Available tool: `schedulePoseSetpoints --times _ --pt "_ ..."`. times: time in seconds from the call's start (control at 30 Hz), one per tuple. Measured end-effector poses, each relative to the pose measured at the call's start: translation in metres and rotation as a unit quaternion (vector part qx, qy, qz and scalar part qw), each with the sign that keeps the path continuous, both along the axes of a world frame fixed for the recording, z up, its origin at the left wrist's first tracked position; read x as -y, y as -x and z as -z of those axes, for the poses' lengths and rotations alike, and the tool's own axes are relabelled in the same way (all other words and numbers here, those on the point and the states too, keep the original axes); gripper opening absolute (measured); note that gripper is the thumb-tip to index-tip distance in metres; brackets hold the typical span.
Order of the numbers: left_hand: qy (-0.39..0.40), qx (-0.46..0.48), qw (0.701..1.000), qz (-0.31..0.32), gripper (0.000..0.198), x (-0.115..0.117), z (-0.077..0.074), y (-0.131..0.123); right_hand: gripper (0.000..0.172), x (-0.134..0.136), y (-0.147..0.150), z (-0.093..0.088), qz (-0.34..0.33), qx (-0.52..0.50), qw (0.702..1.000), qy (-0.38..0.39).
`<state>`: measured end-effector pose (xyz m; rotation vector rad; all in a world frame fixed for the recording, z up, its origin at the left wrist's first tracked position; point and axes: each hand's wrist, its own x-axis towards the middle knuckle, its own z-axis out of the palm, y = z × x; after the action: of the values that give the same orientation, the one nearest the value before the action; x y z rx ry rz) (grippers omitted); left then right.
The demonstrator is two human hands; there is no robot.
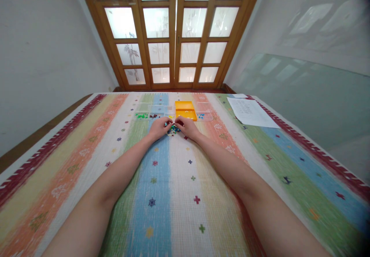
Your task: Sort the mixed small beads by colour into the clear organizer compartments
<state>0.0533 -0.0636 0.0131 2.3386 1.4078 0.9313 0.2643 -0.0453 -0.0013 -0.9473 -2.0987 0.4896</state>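
Note:
Both arms reach out over the striped tablecloth to a small pile of mixed-colour beads or tiny pieces. My left hand is at the pile's left side, thumb and fingertips pinched together; what is between them is too small to tell. From the right, my right hand meets it above the pile, its fingers also closed on something I cannot make out. Just beyond the hands stand clear plastic boxes, one with green pieces, one with dark red pieces and one with blue pieces.
An open yellow box stands behind my right hand, among the clear boxes. Printed white paper lies toward the far right of the patterned tablecloth. Wooden doors with glass panes rise behind the table's far edge.

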Motion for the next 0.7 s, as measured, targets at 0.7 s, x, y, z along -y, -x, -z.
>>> schedulePoseSetpoints --times 0.7 --pt "0.015 0.073 0.971 -0.226 0.02 -0.028 0.011 0.053 0.015 0.0 -0.004 0.002 0.047 0.04 0.998 -0.013"
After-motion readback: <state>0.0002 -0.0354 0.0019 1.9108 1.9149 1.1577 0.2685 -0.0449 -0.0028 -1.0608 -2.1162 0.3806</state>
